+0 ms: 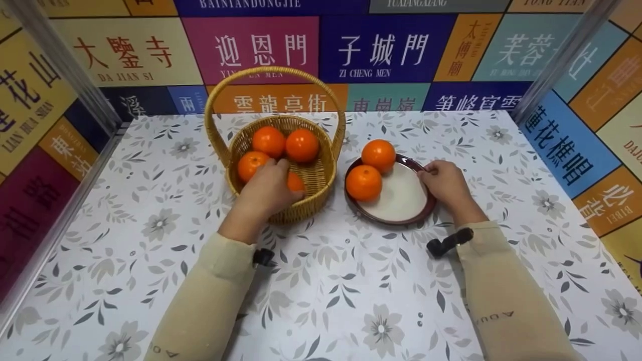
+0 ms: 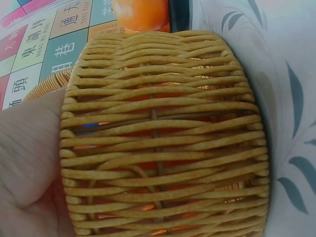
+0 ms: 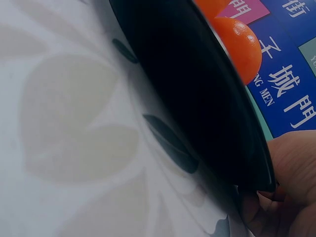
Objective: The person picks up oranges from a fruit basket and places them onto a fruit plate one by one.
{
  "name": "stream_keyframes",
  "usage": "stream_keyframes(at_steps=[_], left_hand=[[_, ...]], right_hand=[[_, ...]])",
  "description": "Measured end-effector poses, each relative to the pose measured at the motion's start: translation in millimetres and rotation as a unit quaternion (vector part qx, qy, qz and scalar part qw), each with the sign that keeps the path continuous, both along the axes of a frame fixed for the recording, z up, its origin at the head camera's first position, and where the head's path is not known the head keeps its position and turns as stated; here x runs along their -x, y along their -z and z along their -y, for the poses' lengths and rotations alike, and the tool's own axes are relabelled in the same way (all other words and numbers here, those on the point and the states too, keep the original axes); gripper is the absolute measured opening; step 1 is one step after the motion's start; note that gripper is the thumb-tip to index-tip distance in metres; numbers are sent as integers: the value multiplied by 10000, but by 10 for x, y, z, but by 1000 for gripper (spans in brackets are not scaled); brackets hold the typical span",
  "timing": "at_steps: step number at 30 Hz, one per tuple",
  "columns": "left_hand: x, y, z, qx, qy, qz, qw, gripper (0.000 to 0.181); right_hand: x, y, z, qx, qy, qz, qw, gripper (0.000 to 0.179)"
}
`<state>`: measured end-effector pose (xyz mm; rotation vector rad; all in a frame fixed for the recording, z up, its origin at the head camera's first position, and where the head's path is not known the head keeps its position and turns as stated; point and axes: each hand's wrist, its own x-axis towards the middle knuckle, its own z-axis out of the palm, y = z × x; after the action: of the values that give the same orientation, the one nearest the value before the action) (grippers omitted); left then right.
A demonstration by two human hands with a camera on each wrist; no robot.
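Your left hand [image 1: 268,188], fingers curled, grips an orange [image 1: 295,182] in the basket [image 1: 301,208], centre frame; your right hand [image 1: 444,183] pinches the plate [image 1: 401,200] rim, steadying it.

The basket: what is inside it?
Four oranges lie in the basket: three show whole; the left hand grips the fourth, covering most of it. The bottom underneath is hidden.

Bright orange oranges [image 1: 284,144] in a tan woven basket [image 1: 306,203], centre frame. White plate [image 1: 401,200] with dark maroon rim, centre right. Grey leaf-and-flower print on a white tablecloth [image 1: 351,291]. Beige sleeves [image 1: 210,301] below. Multicoloured panels [image 1: 386,50] with Chinese characters along the top.
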<state>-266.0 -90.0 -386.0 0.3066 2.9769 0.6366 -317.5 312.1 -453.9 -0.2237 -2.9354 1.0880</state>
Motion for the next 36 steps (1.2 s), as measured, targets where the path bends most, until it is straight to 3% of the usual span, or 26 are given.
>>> stream_keyframes(at_steps=[10,23,30,36], left_hand=[[-30,-52,-50,-170,71,-644,9978,58],[-150,-229,-258,-359,72,-1446,9888,65],[-236,-271,-393,-466,146,-1553,9867,63],[-275,-277,-540,-413,463,-1681,9838,65]], right_hand=[[-17,0,-5,8,-7,34,10000,29],[-3,-9,-2,39,75,185,9998,30],[-2,9,-3,36,29,100,9999,30],[5,9,2,24,29,25,10000,30]])
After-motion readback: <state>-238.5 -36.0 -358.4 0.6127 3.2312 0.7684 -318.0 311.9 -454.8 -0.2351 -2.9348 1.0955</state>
